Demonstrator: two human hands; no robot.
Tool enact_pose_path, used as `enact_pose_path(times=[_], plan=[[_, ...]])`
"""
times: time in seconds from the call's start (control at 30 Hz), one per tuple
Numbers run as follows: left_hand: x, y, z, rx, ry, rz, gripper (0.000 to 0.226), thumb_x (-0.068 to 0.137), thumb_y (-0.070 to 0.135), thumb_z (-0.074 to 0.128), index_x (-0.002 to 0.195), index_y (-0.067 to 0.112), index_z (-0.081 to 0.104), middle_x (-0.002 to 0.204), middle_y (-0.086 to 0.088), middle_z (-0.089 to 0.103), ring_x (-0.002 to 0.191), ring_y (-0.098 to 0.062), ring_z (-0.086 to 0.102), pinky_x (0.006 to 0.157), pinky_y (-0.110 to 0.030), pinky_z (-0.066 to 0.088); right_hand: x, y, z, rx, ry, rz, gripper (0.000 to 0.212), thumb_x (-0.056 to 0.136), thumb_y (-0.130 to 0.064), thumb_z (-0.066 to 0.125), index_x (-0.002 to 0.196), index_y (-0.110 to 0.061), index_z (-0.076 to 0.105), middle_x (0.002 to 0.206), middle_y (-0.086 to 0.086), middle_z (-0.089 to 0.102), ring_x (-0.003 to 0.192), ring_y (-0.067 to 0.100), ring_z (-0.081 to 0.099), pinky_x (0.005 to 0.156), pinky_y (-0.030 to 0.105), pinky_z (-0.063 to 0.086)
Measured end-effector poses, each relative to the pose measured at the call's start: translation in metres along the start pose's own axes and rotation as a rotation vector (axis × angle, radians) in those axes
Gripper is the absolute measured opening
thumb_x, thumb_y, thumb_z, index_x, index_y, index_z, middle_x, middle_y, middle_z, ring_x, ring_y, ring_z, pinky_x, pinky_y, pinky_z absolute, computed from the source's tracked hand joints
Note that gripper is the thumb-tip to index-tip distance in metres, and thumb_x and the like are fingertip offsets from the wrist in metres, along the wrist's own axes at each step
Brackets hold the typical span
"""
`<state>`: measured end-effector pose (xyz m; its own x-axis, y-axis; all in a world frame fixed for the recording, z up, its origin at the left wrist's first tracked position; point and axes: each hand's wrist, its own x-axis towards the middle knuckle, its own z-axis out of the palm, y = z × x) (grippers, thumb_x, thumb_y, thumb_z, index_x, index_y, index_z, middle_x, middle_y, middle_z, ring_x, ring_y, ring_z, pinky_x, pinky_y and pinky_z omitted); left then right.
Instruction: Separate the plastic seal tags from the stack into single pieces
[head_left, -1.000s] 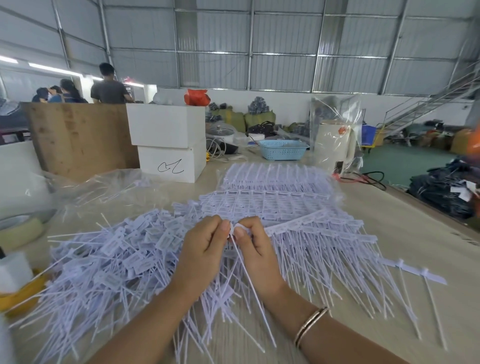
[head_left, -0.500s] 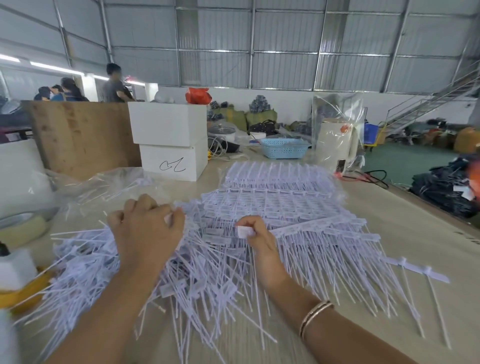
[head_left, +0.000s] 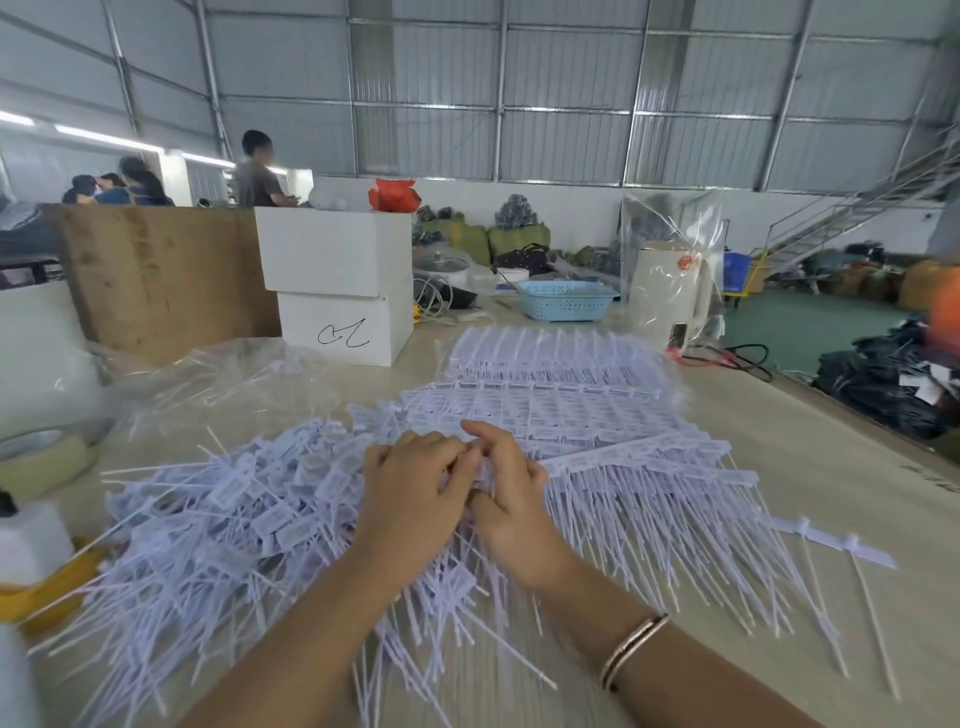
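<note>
A stack of joined white seal tags lies flat on the table beyond my hands. One strip of joined tags runs from my hands off to the right, its thin tails hanging toward me. My right hand pinches the left end of that strip. My left hand lies against it, fingers curled over the end tag. A loose pile of single tags spreads out to the left of my hands.
Two stacked white boxes and a blue basket stand at the back. A tape roll sits at the left, with a crumpled plastic bag behind the pile. Two joined tags lie at the right.
Half a second ago my left hand was over the loose pile on the left. It has come back to my right hand at the strip's end. My right hand has hardly moved.
</note>
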<state>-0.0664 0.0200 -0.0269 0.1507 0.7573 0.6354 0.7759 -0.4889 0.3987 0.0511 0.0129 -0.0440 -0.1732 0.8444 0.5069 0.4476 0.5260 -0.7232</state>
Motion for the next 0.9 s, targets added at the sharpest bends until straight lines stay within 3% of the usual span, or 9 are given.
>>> enact_pose_path(times=[0.07,0.17,0.23,0.3,0.4,0.47,0.57,0.77,0.9], plan=[[0.002,-0.01,-0.005,-0.174,0.011,-0.046,0.032,0.097,0.024,0.049,0.065,0.028,0.05,0.062,0.005,0.05,0.067,-0.014,0.048,0.076,-0.037,0.032,0.006,-0.003,-0.018,-0.004,-0.062,0.027,0.042,0.082,-0.025,0.04,0.117,-0.048,0.039,0.116,-0.01,0.053,0.118,0.003,0.035,0.101,0.017,0.009],[0.005,-0.02,-0.014,-0.249,0.002,-0.09,0.031,0.096,0.017,0.051,0.066,0.013,0.057,0.06,-0.004,0.051,0.06,-0.017,0.048,0.077,-0.044,0.038,0.024,-0.002,-0.044,-0.247,-0.217,0.028,0.017,0.097,-0.03,0.048,0.111,-0.037,0.056,0.11,-0.015,0.055,0.114,0.0,0.04,0.109,0.031,0.002],[0.006,-0.021,-0.014,-0.266,-0.039,-0.103,0.029,0.098,0.019,0.049,0.073,0.007,0.06,0.061,-0.007,0.054,0.055,-0.015,0.046,0.075,-0.041,0.036,0.035,-0.005,-0.051,-0.322,-0.357,0.027,0.009,0.096,-0.03,0.052,0.103,-0.029,0.057,0.103,-0.012,0.059,0.106,0.006,0.049,0.109,0.035,0.016],[0.006,-0.02,-0.012,-0.275,-0.072,-0.104,0.027,0.099,0.021,0.047,0.077,0.01,0.059,0.065,-0.008,0.06,0.052,-0.012,0.044,0.073,-0.038,0.035,0.046,-0.012,-0.057,-0.282,-0.469,0.031,0.007,0.095,-0.027,0.055,0.1,-0.022,0.056,0.099,-0.004,0.061,0.095,0.012,0.055,0.092,0.024,0.037],[0.008,-0.019,-0.013,-0.304,-0.051,-0.11,0.028,0.099,0.023,0.045,0.078,0.01,0.057,0.069,-0.008,0.064,0.047,-0.004,0.046,0.061,-0.023,0.034,0.06,-0.021,-0.066,-0.289,-0.611,0.087,0.006,0.095,-0.033,0.054,0.096,-0.027,0.053,0.087,-0.016,0.053,0.07,-0.009,0.051,0.064,0.005,0.038],[0.009,-0.019,-0.014,-0.34,-0.054,-0.142,0.03,0.098,0.025,0.045,0.078,0.007,0.057,0.069,-0.01,0.063,0.045,0.0,0.046,0.05,-0.016,0.033,0.067,-0.024,-0.07,-0.318,-0.642,0.114,0.007,0.094,-0.035,0.055,0.09,-0.03,0.055,0.078,-0.017,0.052,0.062,-0.009,0.052,0.066,0.008,0.04],[0.012,-0.017,-0.014,-0.398,-0.071,-0.21,0.035,0.094,0.036,0.051,0.074,0.008,0.059,0.069,-0.013,0.062,0.045,-0.004,0.043,0.049,-0.017,0.032,0.073,-0.028,-0.07,-0.314,-0.64,0.098,0.009,0.093,-0.032,0.058,0.087,-0.025,0.059,0.065,-0.019,0.053,0.058,-0.001,0.051,0.067,0.02,0.042],[0.025,-0.015,-0.019,-0.677,-0.058,-0.387,0.038,0.094,0.028,0.055,0.058,0.02,0.062,0.049,0.009,0.059,0.047,0.0,0.054,0.05,-0.007,0.039,0.068,-0.03,-0.067,-0.229,-0.441,-0.081,0.008,0.089,-0.019,0.064,0.088,-0.011,0.067,0.061,-0.023,0.056,0.055,-0.005,0.047,0.06,0.01,0.035],[0.026,-0.012,-0.016,-0.943,-0.051,-0.518,0.037,0.093,0.028,0.056,0.058,0.019,0.065,0.054,0.005,0.058,0.051,-0.006,0.05,0.066,-0.024,0.039,0.062,-0.033,-0.062,-0.259,-0.261,-0.258,0.012,0.089,-0.018,0.065,0.081,-0.008,0.065,0.066,-0.012,0.053,0.058,0.002,0.046,0.058,0.015,0.035]])
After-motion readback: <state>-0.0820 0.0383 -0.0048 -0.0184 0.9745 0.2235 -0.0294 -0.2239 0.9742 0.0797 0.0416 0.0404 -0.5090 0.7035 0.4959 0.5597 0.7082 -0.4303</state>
